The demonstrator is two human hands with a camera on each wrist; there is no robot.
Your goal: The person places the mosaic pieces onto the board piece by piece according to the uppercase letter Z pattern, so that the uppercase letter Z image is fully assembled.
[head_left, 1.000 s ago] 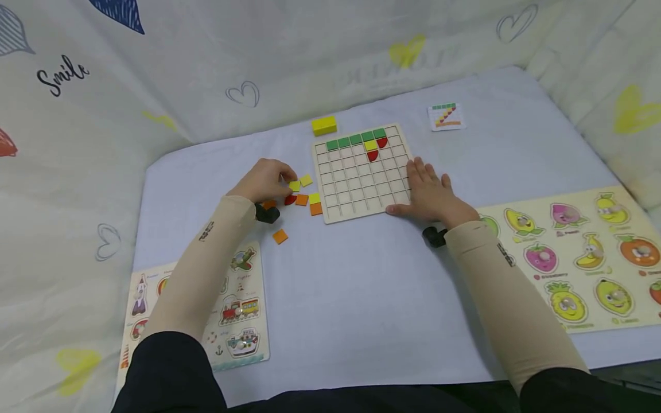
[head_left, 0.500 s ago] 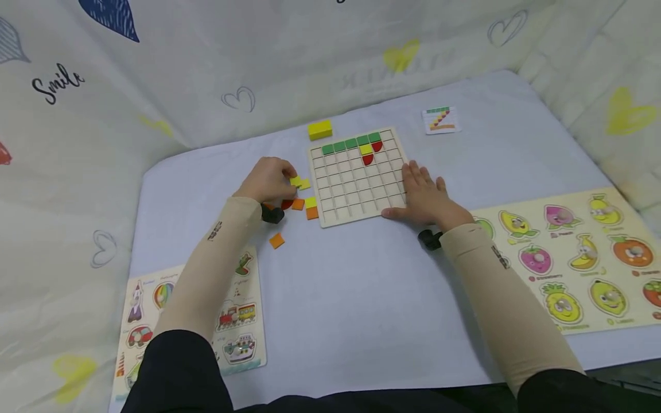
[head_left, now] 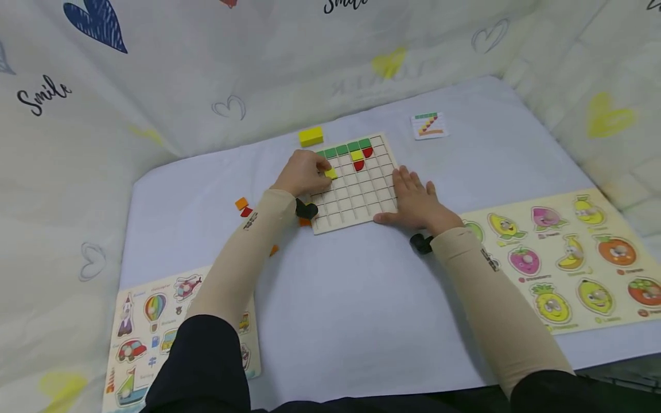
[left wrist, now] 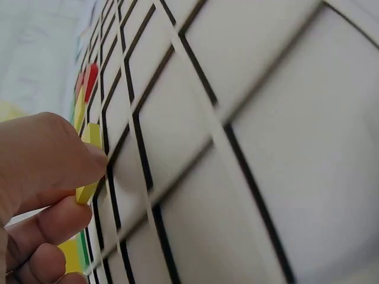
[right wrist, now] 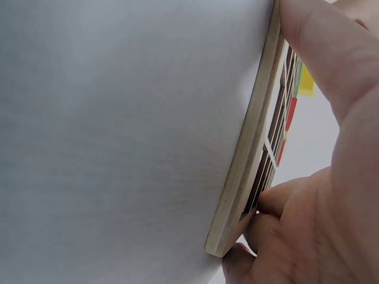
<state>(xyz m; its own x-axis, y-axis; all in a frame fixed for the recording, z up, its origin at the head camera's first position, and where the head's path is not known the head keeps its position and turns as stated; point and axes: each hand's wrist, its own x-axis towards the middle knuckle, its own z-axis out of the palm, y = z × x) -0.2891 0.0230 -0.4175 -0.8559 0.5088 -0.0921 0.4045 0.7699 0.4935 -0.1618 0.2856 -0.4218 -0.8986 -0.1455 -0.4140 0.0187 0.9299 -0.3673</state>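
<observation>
My left hand (head_left: 304, 174) pinches a yellow square tile (head_left: 331, 173) between thumb and fingers, low over the left part of a pale wooden grid board (head_left: 361, 198). The left wrist view has this tile (left wrist: 90, 135) standing on edge close to the grid lines. Along the board's far side runs a row of green tiles (head_left: 353, 147); below its right end sit a yellow tile (head_left: 357, 155) and two red rounded pieces (head_left: 358, 166). My right hand (head_left: 419, 202) rests with straight fingers on the board's right edge, thumb at the near corner.
Loose orange (head_left: 241, 203) and red pieces (head_left: 247, 212) lie left of the board, others partly behind my left arm. A yellow block (head_left: 311, 137) and a pattern card (head_left: 428, 127) lie farther back. A vehicle puzzle (head_left: 142, 324) is at left, a fruit puzzle (head_left: 547, 246) at right.
My left hand has picked up a yellow tile from the loose pieces and carried it right, over the grid board. My right hand stays on the board's edge. The head view has shifted slightly.
</observation>
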